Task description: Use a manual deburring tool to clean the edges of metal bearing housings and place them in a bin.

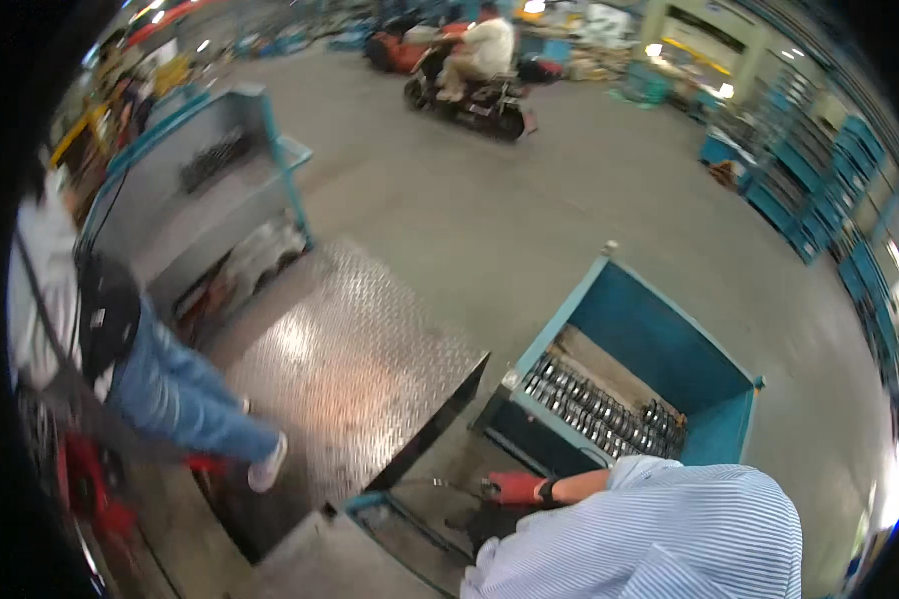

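Observation:
My right hand (514, 488), in a red glove with a black band at the wrist, reaches leftward from a blue-and-white striped sleeve (659, 524). Its fingers are closed around the end of a thin, slightly bent metal rod (440, 483). The rod points left, over the gap beside a raised tread-plate platform (360, 369). Just beyond the hand stands a teal metal bin (659, 314) holding rows of shiny dark ring-like metal parts (599, 409). A dark shape below the glove is too unclear to name. My left hand does not show.
A teal-framed grey surface (320, 559) lies at the lower edge. On the left, a person in jeans (190, 369) stands by the platform, near a grey-and-teal metal cart (195, 190). Someone rides a motor scooter (479, 100) farther off. Teal racks (809, 190) line the right.

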The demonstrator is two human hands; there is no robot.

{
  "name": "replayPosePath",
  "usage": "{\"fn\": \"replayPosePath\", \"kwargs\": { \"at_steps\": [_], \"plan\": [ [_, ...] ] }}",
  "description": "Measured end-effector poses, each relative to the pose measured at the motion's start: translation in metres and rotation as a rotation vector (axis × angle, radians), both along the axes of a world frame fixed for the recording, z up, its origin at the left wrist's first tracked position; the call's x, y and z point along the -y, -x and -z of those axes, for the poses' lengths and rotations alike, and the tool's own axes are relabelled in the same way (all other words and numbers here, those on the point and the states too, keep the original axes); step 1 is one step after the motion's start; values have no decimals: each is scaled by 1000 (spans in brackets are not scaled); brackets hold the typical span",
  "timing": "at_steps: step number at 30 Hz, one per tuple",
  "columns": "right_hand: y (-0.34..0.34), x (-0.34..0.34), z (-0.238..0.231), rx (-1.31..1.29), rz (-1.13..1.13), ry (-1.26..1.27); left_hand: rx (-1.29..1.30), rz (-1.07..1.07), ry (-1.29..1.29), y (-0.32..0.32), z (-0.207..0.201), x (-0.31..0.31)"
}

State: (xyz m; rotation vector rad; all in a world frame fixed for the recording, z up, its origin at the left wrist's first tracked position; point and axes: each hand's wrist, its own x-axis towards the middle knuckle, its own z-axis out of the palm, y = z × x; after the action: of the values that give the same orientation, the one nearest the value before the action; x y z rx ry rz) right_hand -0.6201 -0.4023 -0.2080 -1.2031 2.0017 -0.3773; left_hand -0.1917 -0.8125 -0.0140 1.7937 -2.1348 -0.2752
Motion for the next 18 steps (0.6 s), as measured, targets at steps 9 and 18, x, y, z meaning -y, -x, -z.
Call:
{"fn": "replayPosePath", "kwargs": {
  "at_steps": [9,18],
  "plan": [
    [-5,11,19,58,-114,126,-583,-438,106,-181,-111,-157],
    [7,19,41,-54,-276,159,-2367,209,-458,-105,-29,-272]
  ]
}}
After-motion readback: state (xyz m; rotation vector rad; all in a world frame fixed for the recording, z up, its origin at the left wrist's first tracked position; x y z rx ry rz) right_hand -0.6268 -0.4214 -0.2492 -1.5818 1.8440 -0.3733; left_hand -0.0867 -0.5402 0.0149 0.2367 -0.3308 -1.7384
